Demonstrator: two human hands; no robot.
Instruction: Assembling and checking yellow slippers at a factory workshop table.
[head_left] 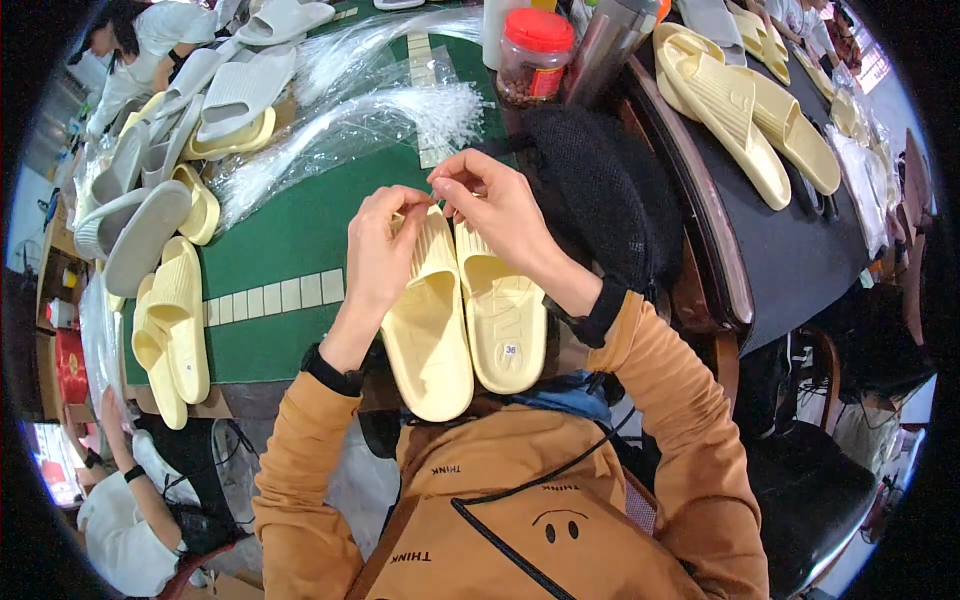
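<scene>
A pair of pale yellow slide slippers lies side by side at the table's near edge, straps away from me, heels toward my body. The right slipper carries a small white sticker on its insole. Over the toe ends, my left hand has its fingers pinched together. Close against it, my right hand pinches too, thumb against the fingers. Whatever sits between the fingertips is too small to make out. Both hands are just above the slippers' straps.
Bundles of thin clear plastic strands lie on the green tabletop. Grey and yellow slippers pile up at left; more yellow slippers rest at right. A red-lidded jar and black knit cloth are beyond. Co-workers sit at left.
</scene>
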